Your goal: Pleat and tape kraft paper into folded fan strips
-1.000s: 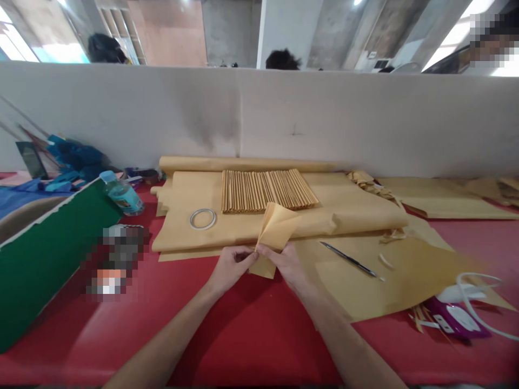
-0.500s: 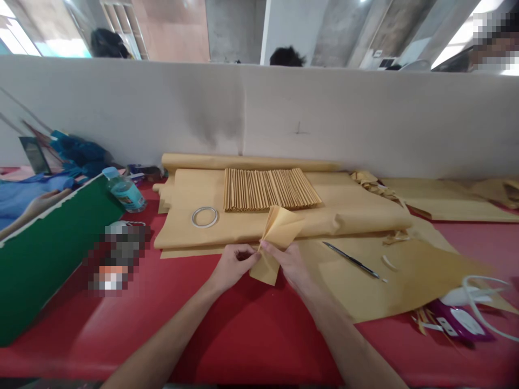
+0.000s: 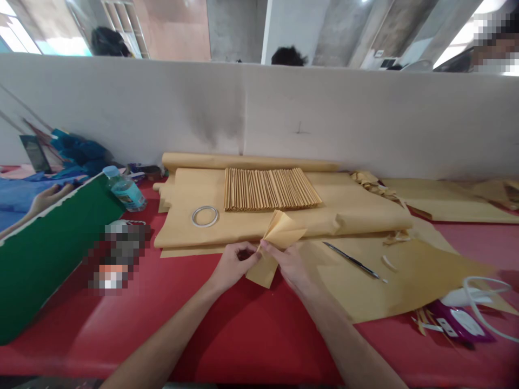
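Between my hands is a folded piece of brown kraft paper (image 3: 286,229), its upper layers fanned apart and its lower end hanging over the red tabletop. My left hand (image 3: 235,266) pinches its left edge between thumb and finger. On the other side, my right hand (image 3: 288,263) grips the paper, thumb in front near the pinch and fingers partly hidden behind. Just beyond lies a row of tightly pleated kraft paper (image 3: 270,189) on large brown sheets (image 3: 344,208). A roll of double-sided tape (image 3: 205,216) rests flat to its left.
A black pen-like tool (image 3: 357,260) lies on brown paper at right, near a purple-and-white packet (image 3: 460,324). Left stand a green board (image 3: 57,254) and a water bottle (image 3: 125,189). Another person's hand (image 3: 51,197) shows behind the board. A white partition (image 3: 162,108) closes the back.
The folded paper has tilted slightly, its lower end swinging left and its upper flap leaning further right. Both hands keep nearly the same place and grip.
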Available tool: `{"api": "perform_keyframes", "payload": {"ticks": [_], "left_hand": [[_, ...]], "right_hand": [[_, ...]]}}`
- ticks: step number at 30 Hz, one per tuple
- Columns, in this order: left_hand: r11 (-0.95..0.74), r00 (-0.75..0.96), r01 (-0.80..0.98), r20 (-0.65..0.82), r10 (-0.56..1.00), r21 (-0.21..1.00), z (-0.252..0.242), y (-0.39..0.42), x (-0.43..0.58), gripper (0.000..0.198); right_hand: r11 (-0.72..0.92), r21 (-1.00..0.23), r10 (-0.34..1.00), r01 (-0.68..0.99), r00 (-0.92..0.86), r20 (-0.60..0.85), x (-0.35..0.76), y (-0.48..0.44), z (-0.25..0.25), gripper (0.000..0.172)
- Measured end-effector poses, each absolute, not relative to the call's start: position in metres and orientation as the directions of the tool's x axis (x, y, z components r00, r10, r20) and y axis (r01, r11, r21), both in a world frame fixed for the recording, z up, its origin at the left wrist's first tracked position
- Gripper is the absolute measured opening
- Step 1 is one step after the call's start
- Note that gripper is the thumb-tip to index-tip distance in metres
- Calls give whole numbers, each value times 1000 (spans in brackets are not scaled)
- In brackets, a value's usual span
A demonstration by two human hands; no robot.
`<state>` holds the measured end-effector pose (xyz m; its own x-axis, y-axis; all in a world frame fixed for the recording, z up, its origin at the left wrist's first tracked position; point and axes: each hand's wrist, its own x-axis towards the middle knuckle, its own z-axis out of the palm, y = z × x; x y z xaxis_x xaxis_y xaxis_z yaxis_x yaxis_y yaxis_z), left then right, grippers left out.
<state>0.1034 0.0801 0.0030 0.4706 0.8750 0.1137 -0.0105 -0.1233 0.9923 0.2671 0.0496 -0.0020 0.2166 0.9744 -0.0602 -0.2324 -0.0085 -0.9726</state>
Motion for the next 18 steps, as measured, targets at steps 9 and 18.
{"api": "perform_keyframes", "payload": {"ticks": [9, 18], "left_hand": [[-119, 444, -28, 119, 888, 992, 7, 77, 106, 37], [-111, 445, -34, 114, 888, 993, 7, 75, 107, 36]], "right_hand": [[-32, -972, 978, -232, 192, -78, 263, 47, 5, 40], [-29, -974, 975, -227, 206, -77, 265, 49, 2, 42]]}}
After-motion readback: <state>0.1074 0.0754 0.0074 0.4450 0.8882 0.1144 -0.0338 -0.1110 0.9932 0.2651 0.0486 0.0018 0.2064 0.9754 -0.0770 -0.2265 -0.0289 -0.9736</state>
